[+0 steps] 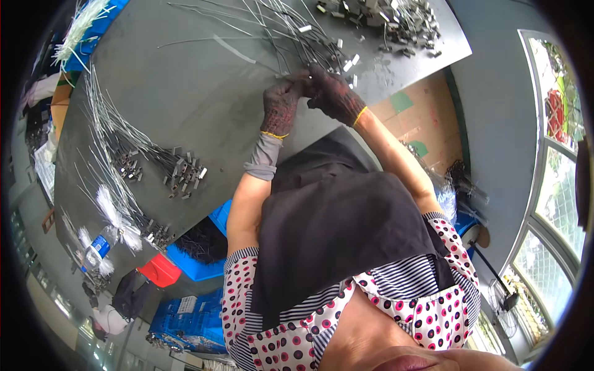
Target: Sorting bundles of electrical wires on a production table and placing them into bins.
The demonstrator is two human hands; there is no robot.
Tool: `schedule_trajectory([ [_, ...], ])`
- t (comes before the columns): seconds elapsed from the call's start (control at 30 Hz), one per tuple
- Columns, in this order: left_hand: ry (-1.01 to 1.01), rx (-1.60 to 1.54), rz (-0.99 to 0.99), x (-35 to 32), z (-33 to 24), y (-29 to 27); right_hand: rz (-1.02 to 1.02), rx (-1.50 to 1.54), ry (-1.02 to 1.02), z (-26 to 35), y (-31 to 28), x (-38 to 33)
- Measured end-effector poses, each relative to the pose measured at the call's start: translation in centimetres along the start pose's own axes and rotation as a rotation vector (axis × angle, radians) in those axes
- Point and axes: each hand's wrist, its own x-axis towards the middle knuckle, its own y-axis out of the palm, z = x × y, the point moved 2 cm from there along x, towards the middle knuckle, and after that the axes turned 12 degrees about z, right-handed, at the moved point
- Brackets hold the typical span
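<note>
My left hand (280,110) and my right hand (336,97) wear dark knitted gloves with reddish patches and yellow cuffs. They meet above the near edge of the grey table (185,105). Fingers on both hands are closed, tips nearly touching; whatever lies between them is too small and covered to name. Just beyond the hands spreads a loose bunch of thin dark cables (291,37) with small white and grey connectors at their ends. One white connector (348,65) lies close to the right glove. A pale flat strip (234,49) rests to the left of the cables.
At the far right of the table sits a heap of small connectors (408,25). More bundled cables (117,133) with dark connector ends (184,175) lie on the left. Blue bins (189,321), a red bin (159,270) and a cardboard box (427,114) stand below table level.
</note>
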Motion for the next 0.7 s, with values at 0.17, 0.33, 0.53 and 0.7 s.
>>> schedule_trajectory([
  [0.17,-0.022,0.259,-0.167,1.6,-1.0,-2.8,-0.192,-0.996,-0.272,1.6,-4.4,4.4],
  [0.33,-0.226,1.139,-0.367,4.5,1.0,-6.3,-0.717,-1.462,-0.472,6.4,-10.3,8.6],
  [0.53,-0.147,1.061,-0.475,5.7,3.6,-3.5,-0.302,-1.438,-0.262,3.4,-9.5,13.2],
  [0.7,-0.052,1.123,-0.751,4.4,2.3,-4.1,-0.190,-1.616,-0.167,3.3,-1.6,13.4],
])
